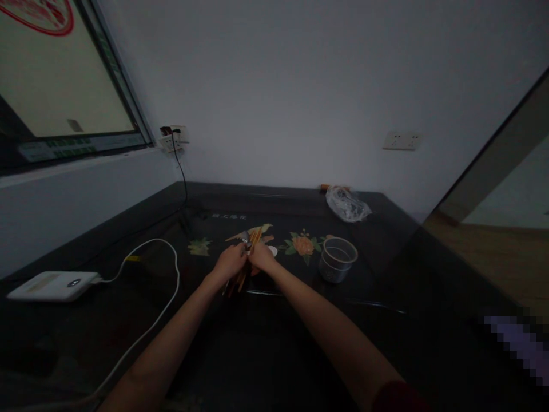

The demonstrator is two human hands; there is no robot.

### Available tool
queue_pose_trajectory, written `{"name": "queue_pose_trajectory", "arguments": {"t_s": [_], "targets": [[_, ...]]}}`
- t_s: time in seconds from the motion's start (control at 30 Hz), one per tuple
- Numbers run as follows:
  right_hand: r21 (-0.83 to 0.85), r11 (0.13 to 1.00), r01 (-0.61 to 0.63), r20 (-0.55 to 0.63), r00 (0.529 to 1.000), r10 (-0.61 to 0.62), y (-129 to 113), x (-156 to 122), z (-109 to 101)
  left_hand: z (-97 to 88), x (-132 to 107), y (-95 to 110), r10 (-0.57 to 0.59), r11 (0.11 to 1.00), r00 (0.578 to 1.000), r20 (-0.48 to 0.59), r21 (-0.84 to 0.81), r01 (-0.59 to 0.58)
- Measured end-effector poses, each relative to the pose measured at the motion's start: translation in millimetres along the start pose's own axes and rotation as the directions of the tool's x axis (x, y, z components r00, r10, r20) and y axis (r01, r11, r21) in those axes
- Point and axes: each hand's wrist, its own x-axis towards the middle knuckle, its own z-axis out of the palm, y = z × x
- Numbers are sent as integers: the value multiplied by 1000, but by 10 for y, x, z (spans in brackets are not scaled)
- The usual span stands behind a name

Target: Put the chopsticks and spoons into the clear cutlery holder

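Note:
Both my hands meet over the middle of a dark glass table [300, 343] with a flower pattern. My left hand [230, 262] and my right hand [261, 256] are closed together around a bundle of wooden chopsticks [252, 245], whose ends stick out above and below the hands. Something metallic shows at the top of the bundle, too dim to name. A small white round thing [273, 250] lies just right of my right hand. A metal perforated cup [338, 259] stands upright to the right of the hands.
A white power bank [54, 285] with a white cable [169, 274] lies at the left. A crumpled clear plastic bag [346, 204] sits at the back by the wall. A black cord runs from the wall socket [174, 139]. The table's right edge meets a wooden floor.

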Motion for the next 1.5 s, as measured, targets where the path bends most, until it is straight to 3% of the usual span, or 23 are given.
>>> {"name": "queue_pose_trajectory", "arguments": {"t_s": [0.4,0.73,1.1,1.27,1.5], "targets": [[-304,953,21,-111,992,-57,272,-433,-236,30,-163,482,67,995,998,4,76,-67],[-414,908,67,-59,993,-100,560,-821,-480,155,-505,829,187,982,981,58,11,-188],[-411,896,171,18,984,-180,770,-1233,-676,74,-750,883,253,958,962,104,-163,-234],[-385,902,195,19,979,-203,856,-1246,-692,114,-697,824,201,962,976,78,-204,-182],[-387,903,187,-4,979,-204,965,-1203,-705,198,-678,781,224,966,973,47,-142,-215]]}}
